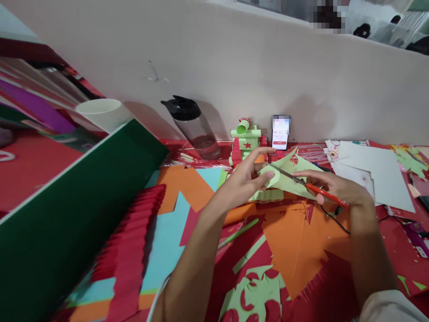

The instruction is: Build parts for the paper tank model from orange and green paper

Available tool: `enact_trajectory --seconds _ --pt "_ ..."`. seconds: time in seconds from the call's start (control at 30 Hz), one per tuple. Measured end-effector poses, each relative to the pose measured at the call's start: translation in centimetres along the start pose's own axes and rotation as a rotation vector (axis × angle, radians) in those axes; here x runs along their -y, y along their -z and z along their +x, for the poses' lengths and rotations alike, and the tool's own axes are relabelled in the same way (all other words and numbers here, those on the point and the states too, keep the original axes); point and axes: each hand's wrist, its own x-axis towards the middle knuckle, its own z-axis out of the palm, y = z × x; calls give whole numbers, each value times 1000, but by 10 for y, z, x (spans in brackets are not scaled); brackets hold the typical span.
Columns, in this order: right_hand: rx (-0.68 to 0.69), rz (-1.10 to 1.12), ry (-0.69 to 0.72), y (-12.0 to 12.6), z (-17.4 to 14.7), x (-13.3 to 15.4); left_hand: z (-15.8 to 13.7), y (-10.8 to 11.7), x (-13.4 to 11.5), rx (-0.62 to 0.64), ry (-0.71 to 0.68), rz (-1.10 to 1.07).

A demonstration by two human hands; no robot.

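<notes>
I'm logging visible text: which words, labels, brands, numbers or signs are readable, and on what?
"00:57", later digits blurred: smartphone screen.
Red star, a sign without lettering: front of the tank-like paper model.
Other smartphone text: too small or blurred to read.

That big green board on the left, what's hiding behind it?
A white cup peeks over the edge of the green board, with red table showing beyond. The board covers the cup's bottom, so anything else tucked there can't be seen.
</notes>
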Motion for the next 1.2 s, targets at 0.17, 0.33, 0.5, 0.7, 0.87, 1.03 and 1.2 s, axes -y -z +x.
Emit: enact_trajectory --seconds 0.17,0.33,0.5,0.7,0.87,1.03,1.2 --pt "7 -13 22 0 0 3 0 0 -2 4 0 16" --pt "-3 -24 42 0 1 -1 -1 1 -1 -5 0 35" --pt "-6 -13 32 0 1 -1 -1 1 -1 3 10 23" --pt "-3 23 2 -1 1 2 0 1 0 11 13 45" --pt "-63 -62 75 1 1 0 1 0 0 -16 22 10" --pt "-94 -59 109 3 2 -3 2 -3 -3 -144 3 -33" --pt "-87 -7 109 1 3 -6 5 -5 -3 -245 -64 -18"
